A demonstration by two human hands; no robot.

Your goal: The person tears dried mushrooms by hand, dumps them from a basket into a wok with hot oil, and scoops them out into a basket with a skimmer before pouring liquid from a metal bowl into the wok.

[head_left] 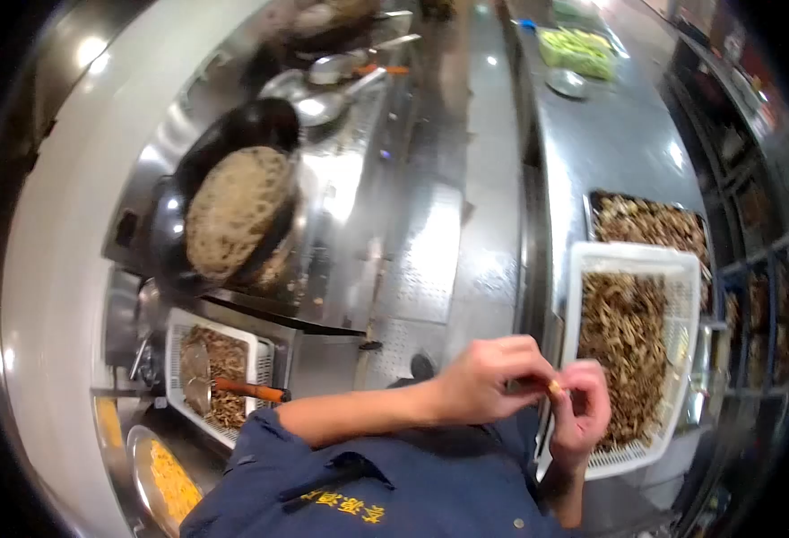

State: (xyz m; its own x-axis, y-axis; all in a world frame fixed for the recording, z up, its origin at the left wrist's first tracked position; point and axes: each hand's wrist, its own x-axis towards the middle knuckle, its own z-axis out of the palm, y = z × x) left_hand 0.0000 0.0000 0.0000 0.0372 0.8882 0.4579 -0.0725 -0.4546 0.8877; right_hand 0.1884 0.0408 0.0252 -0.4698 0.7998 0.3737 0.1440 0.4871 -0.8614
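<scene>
My left hand [493, 381] and my right hand [581, 412] meet in front of my chest, fingertips pinched together. Between them is a tiny yellowish piece [555, 387], too small to name; both hands seem to be on it. Just right of my right hand stands a white plastic basket [686, 359] holding a heap of brown shredded food [626, 350], perhaps mushrooms. My right hand overlaps the basket's near left side in view, and I cannot tell whether it touches it.
At left a black wok [273, 121] holds foamy, bubbling liquid [238, 211]. Below it are another white basket [175, 359], a strainer with an orange handle [251, 389] and a bowl of yellow food [175, 484]. A steel counter [601, 134] bears a tray [650, 222] and green vegetables [576, 51].
</scene>
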